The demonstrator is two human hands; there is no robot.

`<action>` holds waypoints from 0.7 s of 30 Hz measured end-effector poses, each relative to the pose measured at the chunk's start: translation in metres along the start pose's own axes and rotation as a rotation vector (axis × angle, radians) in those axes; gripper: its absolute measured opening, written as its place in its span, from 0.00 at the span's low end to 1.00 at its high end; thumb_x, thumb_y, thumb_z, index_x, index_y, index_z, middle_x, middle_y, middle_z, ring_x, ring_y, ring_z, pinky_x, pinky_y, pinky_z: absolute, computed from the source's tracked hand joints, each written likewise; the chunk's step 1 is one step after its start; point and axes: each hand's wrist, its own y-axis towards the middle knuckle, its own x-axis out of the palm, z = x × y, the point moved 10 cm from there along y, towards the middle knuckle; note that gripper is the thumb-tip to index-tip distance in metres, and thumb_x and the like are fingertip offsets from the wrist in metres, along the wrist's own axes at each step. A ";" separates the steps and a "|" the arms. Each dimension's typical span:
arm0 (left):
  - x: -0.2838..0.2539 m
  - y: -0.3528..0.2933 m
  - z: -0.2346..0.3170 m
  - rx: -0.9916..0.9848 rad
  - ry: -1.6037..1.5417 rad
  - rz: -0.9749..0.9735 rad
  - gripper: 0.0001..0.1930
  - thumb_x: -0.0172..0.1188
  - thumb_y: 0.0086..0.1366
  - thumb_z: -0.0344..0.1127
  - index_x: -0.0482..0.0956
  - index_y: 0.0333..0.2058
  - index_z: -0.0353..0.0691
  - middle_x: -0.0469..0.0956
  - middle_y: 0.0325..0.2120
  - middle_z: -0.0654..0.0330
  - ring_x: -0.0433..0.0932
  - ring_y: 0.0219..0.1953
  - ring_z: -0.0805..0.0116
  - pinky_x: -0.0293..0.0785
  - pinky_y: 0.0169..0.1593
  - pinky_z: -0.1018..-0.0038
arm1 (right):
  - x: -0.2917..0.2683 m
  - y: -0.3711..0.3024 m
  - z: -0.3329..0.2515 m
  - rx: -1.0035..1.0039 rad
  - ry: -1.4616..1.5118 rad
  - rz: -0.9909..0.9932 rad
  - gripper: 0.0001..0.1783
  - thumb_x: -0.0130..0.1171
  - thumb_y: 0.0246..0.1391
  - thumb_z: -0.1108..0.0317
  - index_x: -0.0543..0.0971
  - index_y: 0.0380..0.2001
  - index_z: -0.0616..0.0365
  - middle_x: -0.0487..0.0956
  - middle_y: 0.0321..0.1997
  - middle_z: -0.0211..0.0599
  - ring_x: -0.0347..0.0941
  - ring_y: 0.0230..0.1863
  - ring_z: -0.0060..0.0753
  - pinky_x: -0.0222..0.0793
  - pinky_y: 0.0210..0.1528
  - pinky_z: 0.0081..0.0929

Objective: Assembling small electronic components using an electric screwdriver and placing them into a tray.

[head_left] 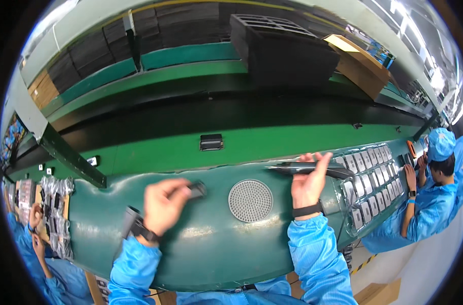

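Observation:
My left hand (162, 204) is closed, with a small dark block-shaped part (197, 190) pinched at its fingertips; motion blurs both. My right hand (307, 189), palm up, holds a black electric screwdriver (328, 169) lying across it, the thin bit pointing left. Between the hands, a round grey disc with many small holes (250, 201) lies on the green mat (216, 254). To the right of my right hand, a clear plastic tray (349, 216) holds rows of small grey-and-white parts. A dark grey upright piece (130, 219) stands beside my left wrist, partly hidden by it.
A black device (211, 142) sits on the green ledge beyond the mat. Black stacked trays (287, 56) and a cardboard box (361, 66) stand at the back. A metal post (71, 157) rises at left. Co-workers in blue sit on the right (424, 203) and left (53, 274).

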 end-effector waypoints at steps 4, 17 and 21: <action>0.071 -0.069 0.019 0.151 0.111 -0.247 0.07 0.70 0.58 0.32 0.89 0.35 0.41 0.85 0.32 0.56 0.82 0.45 0.59 0.74 0.51 0.62 | 0.030 -0.029 -0.041 -0.078 0.129 -0.158 0.32 0.53 0.62 0.29 0.72 0.39 0.50 0.70 0.29 0.25 0.65 0.32 0.25 0.67 0.43 0.32; 0.092 -0.073 0.027 0.257 0.358 -0.474 0.08 0.73 0.51 0.34 0.86 0.31 0.45 0.76 0.33 0.65 0.69 0.59 0.55 0.61 0.56 0.57 | 0.082 -0.122 -0.051 -0.079 -0.002 -0.816 0.51 0.53 0.45 0.14 0.69 0.46 0.56 0.73 0.25 0.37 0.68 0.22 0.34 0.72 0.20 0.35; 0.091 -0.074 0.024 0.218 0.367 -0.479 0.09 0.73 0.49 0.33 0.86 0.31 0.45 0.76 0.32 0.66 0.69 0.59 0.55 0.60 0.55 0.57 | 0.085 -0.140 -0.038 -0.108 -0.116 -0.884 0.49 0.57 0.49 0.18 0.69 0.43 0.60 0.75 0.25 0.44 0.71 0.20 0.40 0.71 0.19 0.38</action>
